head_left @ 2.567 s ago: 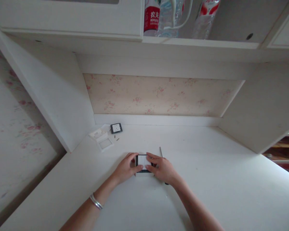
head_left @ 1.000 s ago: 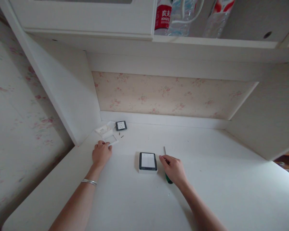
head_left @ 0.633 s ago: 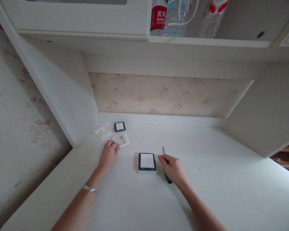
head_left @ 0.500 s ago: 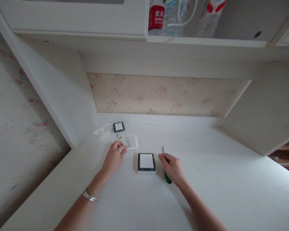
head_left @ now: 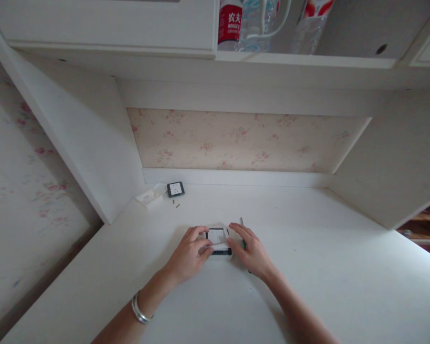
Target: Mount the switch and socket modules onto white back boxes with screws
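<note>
My left hand (head_left: 191,251) is closed on the left side of a thin white rectangular cover frame (head_left: 220,247). The frame is tilted over a wall switch (head_left: 222,252) with a black surround, which sits on a white box base. On the opposite side, my right hand (head_left: 249,248) has its fingers apart by the frame's right edge; whether they touch it, I cannot tell. A screwdriver with a green handle (head_left: 244,244) lies on the desk, partly hidden under my right hand.
At the back left are a socket module (head_left: 175,189) with a black surround, a white box (head_left: 150,196) and two small screws (head_left: 177,205). A shelf (head_left: 304,59) holding bottles (head_left: 230,24) overhangs the white desk (head_left: 326,267). A side panel (head_left: 75,129) borders it on the left.
My left hand has carried the white frame right and toward me, onto the switch. My right hand has left the screwdriver and spread its fingers beside the frame.
</note>
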The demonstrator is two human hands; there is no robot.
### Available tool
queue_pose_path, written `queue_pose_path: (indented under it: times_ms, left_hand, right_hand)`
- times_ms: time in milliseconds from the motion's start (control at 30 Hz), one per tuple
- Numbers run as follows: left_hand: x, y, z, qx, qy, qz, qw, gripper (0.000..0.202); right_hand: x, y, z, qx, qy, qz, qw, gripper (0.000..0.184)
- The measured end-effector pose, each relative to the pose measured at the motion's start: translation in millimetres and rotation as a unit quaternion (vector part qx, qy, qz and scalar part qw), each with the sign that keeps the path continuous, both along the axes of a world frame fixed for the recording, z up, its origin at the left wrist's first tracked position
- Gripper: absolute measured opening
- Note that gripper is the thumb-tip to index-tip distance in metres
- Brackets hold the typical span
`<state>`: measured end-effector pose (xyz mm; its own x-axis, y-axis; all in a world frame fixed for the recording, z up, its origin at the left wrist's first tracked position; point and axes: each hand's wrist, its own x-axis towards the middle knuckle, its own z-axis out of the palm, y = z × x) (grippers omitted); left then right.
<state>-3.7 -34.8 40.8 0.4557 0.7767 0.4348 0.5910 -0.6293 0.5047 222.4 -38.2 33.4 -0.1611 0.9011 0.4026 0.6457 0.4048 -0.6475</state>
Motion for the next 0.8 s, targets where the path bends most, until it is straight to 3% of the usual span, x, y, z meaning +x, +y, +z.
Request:
queue_pose_path:
  times_ms: [267, 333, 433, 500, 667, 800]
  left_hand:
    - [-6, 6, -2.3, -0.069, -0.015, -0.014, 0.997, 0.018]
    - [-10, 11, -5.3, -0.097, -0.028, -0.015, 0.995, 0.035]
    - [-19, 20, -11.3, -0.143, -0.039, -0.027, 0.989, 0.079]
    - [-23, 26, -15.8, -0.165, -0.044, -0.024, 0.985, 0.092]
    - [-25, 31, -22.9, -0.182, -0.068, -0.025, 0.981, 0.089]
    - [-22, 29, -20.5, -0.191, -0.093, -0.037, 0.976, 0.087]
  right_hand:
    - [3, -2, 0.5, -0.037, -0.089, 0.083, 0.992, 0.054]
    - [3, -2, -0.5, -0.044, -0.101, 0.084, 0.990, 0.057]
    - [6, -1, -2.3, -0.045, -0.105, 0.085, 0.990, 0.061]
    - [7, -1, -3.3, -0.044, -0.107, 0.095, 0.989, 0.065]
    - [8, -1, -3.7, -0.045, -0.105, 0.101, 0.988, 0.069]
    - [8, -1, -2.1, -0.053, -0.105, 0.109, 0.987, 0.071]
